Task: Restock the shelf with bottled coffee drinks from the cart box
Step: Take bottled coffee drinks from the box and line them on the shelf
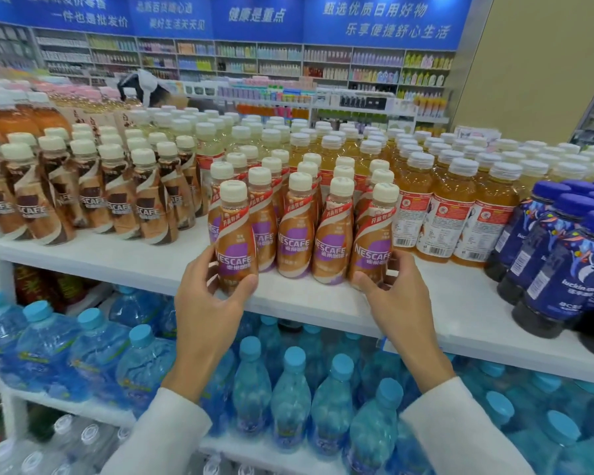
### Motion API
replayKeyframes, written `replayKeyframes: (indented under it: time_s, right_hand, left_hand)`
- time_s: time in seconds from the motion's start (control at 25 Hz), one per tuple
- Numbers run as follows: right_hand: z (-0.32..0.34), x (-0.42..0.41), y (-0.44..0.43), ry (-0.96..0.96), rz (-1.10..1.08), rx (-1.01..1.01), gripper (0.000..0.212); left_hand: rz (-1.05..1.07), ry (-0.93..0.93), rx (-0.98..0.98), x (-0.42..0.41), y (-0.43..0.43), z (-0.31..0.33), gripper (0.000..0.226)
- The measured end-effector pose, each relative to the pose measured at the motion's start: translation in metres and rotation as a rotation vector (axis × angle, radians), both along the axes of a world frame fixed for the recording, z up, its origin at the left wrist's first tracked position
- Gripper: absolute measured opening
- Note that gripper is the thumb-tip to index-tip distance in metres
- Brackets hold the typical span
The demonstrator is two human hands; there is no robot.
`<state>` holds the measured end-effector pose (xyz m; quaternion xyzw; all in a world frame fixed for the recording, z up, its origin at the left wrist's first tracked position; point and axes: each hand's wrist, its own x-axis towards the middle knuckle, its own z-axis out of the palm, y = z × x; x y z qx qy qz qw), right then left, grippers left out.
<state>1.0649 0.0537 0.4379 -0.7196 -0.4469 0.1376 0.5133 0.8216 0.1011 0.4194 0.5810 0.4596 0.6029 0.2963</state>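
Observation:
Several purple-labelled Nescafe coffee bottles with cream caps stand in rows on the white shelf [144,265]. My left hand [210,303] grips the front left coffee bottle [234,234] near its base. At the other end of the front row, my right hand [396,296] wraps the base of the front right coffee bottle [374,234]. Both bottles stand upright on the shelf, close to its front edge. Three more bottles [297,231] fill the front row between them. The cart box is out of view.
Brown-labelled Nescafe bottles [117,200] stand to the left, amber tea bottles [450,214] and dark blue Luckin bottles [563,262] to the right. Blue-capped water bottles [288,389] fill the shelf below. A person bends over [144,85] far behind the display.

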Motion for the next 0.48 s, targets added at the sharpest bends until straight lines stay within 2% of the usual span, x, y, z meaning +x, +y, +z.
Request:
replayKeyframes:
  time_s: [0.16,0.48]
  right_hand:
    - [0.000,-0.002,0.000,0.009,0.004,-0.015,0.063]
    - [0.002,-0.001,0.002,-0.003,0.014,-0.022,0.064]
  left_hand:
    - [0.084,-0.031,0.028,-0.014,0.009,-0.002,0.065]
    - [0.102,-0.076,-0.004,-0.021,0.023,0.000,0.064]
